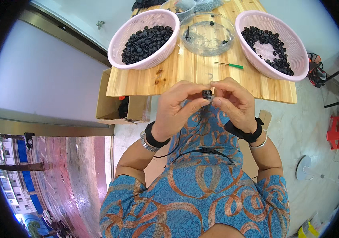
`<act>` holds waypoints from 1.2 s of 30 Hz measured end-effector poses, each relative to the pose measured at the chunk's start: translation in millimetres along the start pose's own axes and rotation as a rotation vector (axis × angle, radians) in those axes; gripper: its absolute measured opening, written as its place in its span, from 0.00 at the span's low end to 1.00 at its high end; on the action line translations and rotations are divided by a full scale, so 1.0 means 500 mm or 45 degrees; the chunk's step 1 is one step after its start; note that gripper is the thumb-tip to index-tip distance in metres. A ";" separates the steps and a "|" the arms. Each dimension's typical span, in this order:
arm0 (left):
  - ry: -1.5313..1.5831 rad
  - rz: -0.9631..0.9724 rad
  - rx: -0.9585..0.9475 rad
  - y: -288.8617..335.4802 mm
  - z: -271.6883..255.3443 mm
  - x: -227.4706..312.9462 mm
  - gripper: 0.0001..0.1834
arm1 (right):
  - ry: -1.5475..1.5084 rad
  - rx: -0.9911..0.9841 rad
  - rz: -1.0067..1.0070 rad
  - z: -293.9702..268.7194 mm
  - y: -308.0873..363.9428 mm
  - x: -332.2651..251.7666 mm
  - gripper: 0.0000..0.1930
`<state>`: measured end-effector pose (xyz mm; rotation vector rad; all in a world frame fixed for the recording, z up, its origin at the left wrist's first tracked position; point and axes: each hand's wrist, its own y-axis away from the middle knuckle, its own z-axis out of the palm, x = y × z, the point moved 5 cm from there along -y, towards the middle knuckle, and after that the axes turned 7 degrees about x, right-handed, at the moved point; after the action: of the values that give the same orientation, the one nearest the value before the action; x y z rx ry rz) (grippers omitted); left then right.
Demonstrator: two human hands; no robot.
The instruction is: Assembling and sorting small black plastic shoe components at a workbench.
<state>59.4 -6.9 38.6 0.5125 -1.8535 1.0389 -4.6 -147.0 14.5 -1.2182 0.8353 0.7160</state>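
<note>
A small black ribbed round part [206, 94], seemingly plastic, is held between my two hands just off the table's near edge. My left hand [179, 105] pinches it from the left, thumb below and fingers above. From the other side my right hand [236, 104] closes on it with thumb and bent fingers; the exact contact of those fingertips is partly hidden. Beyond the hands, a thin screwdriver-like tool with a green handle [236, 66] lies on the wooden table [193, 75].
A pink basket [115, 51] heaped with black parts stands on the left; another pink basket [299, 59], less full, on the right. Between them sits a round clear tray [185, 45] with a few black pieces. An open cardboard box [105, 105] is below the table's left side.
</note>
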 end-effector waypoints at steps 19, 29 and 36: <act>-1.909 -0.202 -0.510 -0.320 -0.314 -0.039 0.23 | 0.613 0.137 0.084 -0.110 -0.013 0.038 0.07; -1.701 0.293 -0.882 -0.670 -0.150 -0.210 0.10 | 0.527 0.178 0.431 -0.159 0.001 0.124 0.06; -2.138 0.122 -1.176 -0.719 -0.018 -0.385 0.11 | 0.531 0.275 0.526 -0.179 -0.001 0.139 0.07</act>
<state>410.9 -214.2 33.0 0.7660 -3.4171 -0.6744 17.3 -232.2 -56.6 -1.0206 1.5014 0.6850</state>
